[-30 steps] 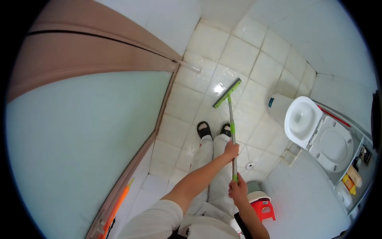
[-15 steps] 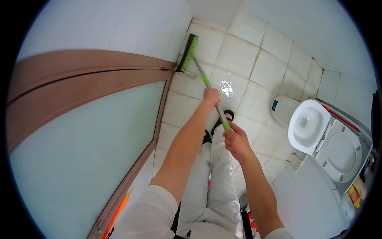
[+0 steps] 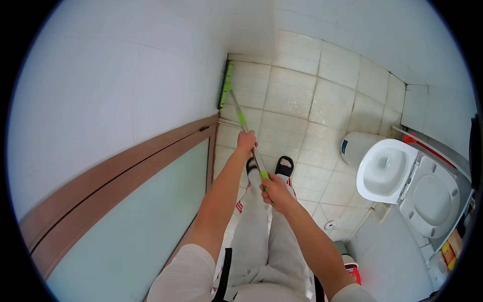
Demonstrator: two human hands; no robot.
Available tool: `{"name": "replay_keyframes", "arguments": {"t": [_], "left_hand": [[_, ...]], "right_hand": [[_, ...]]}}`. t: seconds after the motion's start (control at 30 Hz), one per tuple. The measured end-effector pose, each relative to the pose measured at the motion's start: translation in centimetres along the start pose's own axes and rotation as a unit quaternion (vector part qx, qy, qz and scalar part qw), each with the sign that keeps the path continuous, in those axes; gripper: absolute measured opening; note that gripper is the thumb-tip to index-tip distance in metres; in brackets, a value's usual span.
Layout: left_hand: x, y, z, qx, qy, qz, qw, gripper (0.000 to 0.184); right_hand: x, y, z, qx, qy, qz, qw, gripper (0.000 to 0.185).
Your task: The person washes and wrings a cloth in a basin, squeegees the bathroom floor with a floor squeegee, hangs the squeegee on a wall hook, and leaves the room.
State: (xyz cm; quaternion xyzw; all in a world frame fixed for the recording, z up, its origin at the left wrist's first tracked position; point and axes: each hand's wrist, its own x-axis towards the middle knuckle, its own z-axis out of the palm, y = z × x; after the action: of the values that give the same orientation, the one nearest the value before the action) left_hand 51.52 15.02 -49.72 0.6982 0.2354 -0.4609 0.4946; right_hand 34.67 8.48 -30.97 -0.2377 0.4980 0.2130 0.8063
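A floor squeegee [image 3: 227, 85] with a green head and dark blade rests on the tiled floor [image 3: 289, 90], its head along the foot of the left wall. Its pole slants down from the head toward my body. My left hand [image 3: 246, 142] is wrapped round the middle of the pole, just below a green sleeve. Lower down, my right hand [image 3: 277, 192] grips the green handle at the near end. Part of the handle is hidden by the fingers. Small glints of wet show on the tiles right of the pole.
At left stands a brown-framed door [image 3: 166, 166] with a frosted pane. To the right is a white toilet [image 3: 385, 166] with its lid up. A floor drain [image 3: 329, 225] and a red and white container [image 3: 351, 267] lie lower right. My sandalled feet [image 3: 285, 165] are below the pole.
Both hands still hold the squeegee. Its head now lies against the left wall near the corner, beyond the door frame. My view has shifted, and my feet stand side by side.
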Motion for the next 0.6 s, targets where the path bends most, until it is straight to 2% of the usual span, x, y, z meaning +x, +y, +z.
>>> {"name": "replay_keyframes", "arguments": {"t": [0.03, 0.07, 0.13, 0.2, 0.23, 0.27, 0.3, 0.37, 0.4, 0.47, 0.53, 0.6], "left_hand": [[1.6, -0.2, 0.5, 0.187, -0.063, 0.07, 0.978, 0.018], [3.3, -1.1, 1.1, 0.367, -0.129, 0.135, 0.911, 0.016], [3.9, -6.8, 4.4, 0.15, -0.048, -0.036, 0.987, 0.018], [-4.1, -6.2, 9.0, 0.147, -0.02, -0.049, 0.988, 0.02], [-3.3, -11.4, 9.7, 0.136, -0.068, -0.079, 0.985, 0.021], [-7.0, -10.5, 11.2, 0.193, -0.053, -0.011, 0.98, 0.019], [-11.0, -7.2, 11.6, 0.128, -0.095, -0.085, 0.984, 0.029], [-11.6, -7.7, 9.4, 0.136, -0.104, -0.086, 0.981, 0.029], [-11.1, -7.9, 8.5, 0.143, -0.11, -0.087, 0.98, 0.028], [-8.8, -4.1, 4.3, 0.022, -0.045, -0.138, 0.989, 0.021], [-3.8, 0.3, 1.1, 0.043, -0.034, -0.057, 0.997, 0.011], [2.7, 2.8, -0.7, 0.054, -0.085, -0.11, 0.989, 0.006]], "right_hand": [[1.3, -1.2, 0.9, -0.013, 0.042, 0.015, 0.999, 0.008], [1.6, -1.2, -0.5, -0.004, 0.052, 0.01, 0.999, 0.01], [-0.8, 0.5, -4.3, 0.009, 0.07, 0.016, 0.997, 0.015], [-5.0, 3.9, -5.1, 0.017, 0.134, 0.035, 0.99, 0.017], [-7.5, 5.5, -4.4, 0.016, 0.173, 0.02, 0.985, 0.018], [-9.4, 6.4, -3.5, 0.016, 0.21, 0.003, 0.977, 0.019], [-10.9, 7.4, -2.5, -0.002, 0.223, -0.015, 0.975, 0.02], [-11.9, 7.8, -0.4, -0.039, 0.245, -0.053, 0.967, 0.022], [-12.0, 6.7, 0.2, -0.004, 0.191, -0.02, 0.981, 0.024], [-10.9, 2.3, 1.3, 0.071, 0.088, 0.037, 0.993, 0.028], [-5.1, -2.1, 1.4, 0.175, 0.029, 0.073, 0.982, 0.023], [-1.6, -4.8, 0.8, 0.254, -0.007, 0.074, 0.964, 0.019]]}}
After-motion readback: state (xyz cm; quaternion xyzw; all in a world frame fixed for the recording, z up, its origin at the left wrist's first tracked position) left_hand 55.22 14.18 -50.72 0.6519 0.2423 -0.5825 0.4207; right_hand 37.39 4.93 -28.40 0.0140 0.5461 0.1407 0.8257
